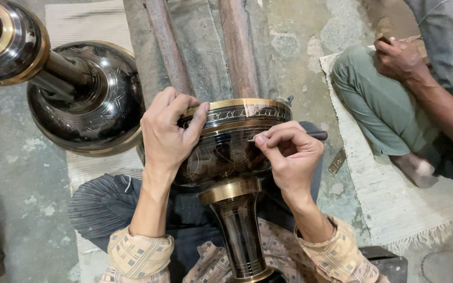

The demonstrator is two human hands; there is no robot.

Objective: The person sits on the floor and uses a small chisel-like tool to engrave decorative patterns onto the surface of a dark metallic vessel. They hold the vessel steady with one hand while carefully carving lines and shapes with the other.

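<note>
While the left hand (pixel 170 131) grips the rim of the dark brass vase (pixel 232 157) lying across the lap, the right hand (pixel 288 154) pinches an engraving tool (pixel 310 135) against its partly patterned, unfinished body.

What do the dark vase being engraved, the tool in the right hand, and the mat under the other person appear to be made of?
The vase looks like metal, likely brass under a glossy black coating: bright gold bands and pale scratched lines show through. The tool in the right hand seems a thin metal point with a dark handle; its material is unclear. The mat looks woven pale fibre with a frayed fringe.
</note>
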